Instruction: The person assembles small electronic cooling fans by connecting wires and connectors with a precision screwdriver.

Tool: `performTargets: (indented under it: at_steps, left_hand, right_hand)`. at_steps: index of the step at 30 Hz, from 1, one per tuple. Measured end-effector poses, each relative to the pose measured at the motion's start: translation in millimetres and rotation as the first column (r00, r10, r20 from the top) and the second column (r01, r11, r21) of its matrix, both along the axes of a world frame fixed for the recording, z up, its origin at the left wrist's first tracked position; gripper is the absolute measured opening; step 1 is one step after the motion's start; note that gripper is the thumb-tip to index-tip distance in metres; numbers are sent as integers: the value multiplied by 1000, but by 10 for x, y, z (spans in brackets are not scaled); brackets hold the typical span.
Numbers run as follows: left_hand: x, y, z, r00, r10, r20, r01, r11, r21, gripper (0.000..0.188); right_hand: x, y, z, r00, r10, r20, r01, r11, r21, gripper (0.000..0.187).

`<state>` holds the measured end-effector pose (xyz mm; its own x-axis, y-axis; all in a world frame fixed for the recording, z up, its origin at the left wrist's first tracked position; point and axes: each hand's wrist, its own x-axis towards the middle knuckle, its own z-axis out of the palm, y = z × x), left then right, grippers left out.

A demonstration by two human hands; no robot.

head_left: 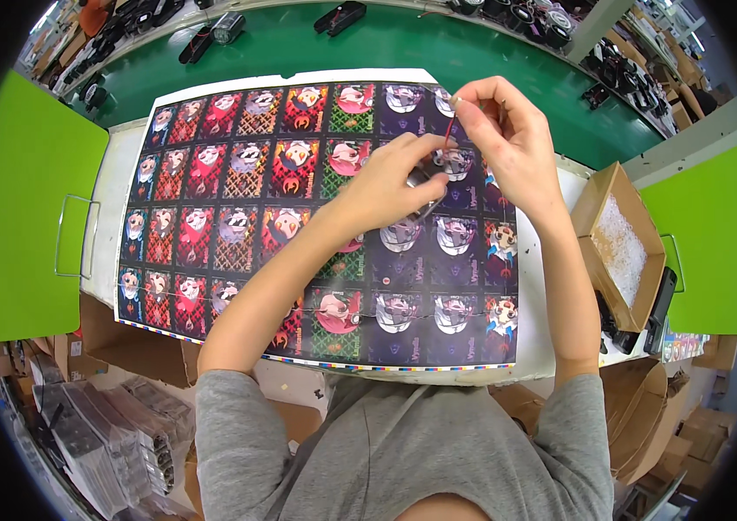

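Observation:
My left hand is closed around a small device with dark and clear parts, mostly hidden by the fingers. From it a short red wire runs up to my right hand. The thumb and forefinger of that hand are pinched together at the wire's upper end, where a tiny pale piece shows. Both hands are above the right part of a large printed sheet, which bears rows of cartoon character cards and covers most of the white table.
A cardboard box of small clear bits stands at the right, beside a black object. Beyond the table runs a green bench with black devices. Bright green panels flank both sides; cartons and stacked clear packs lie below.

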<state>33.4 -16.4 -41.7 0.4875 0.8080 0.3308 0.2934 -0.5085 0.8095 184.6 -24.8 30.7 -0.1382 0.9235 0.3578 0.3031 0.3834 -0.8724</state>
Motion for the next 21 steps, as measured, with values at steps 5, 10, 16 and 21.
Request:
performTargets:
  at_steps: [5, 10, 16, 21]
  left_hand:
    - [89, -77, -68, 982, 189, 7, -189, 982, -1, 30]
    - [101, -101, -248, 941, 166, 294, -116, 977, -181, 30]
    - [84, -125, -285, 920, 154, 361, -70, 969, -236, 22]
    - [133, -151, -323, 891, 179, 417, -140, 982, -123, 21]
  right_hand:
    - [234, -151, -139, 990, 22, 140, -10, 996, -85, 26]
    - [300, -289, -323, 952, 93, 292, -49, 987, -155, 35]
    - [139, -305, -344, 887, -27, 460, -47, 988, 147, 29]
    - [123, -371, -339, 821, -97, 563, 56, 994, 90, 26]
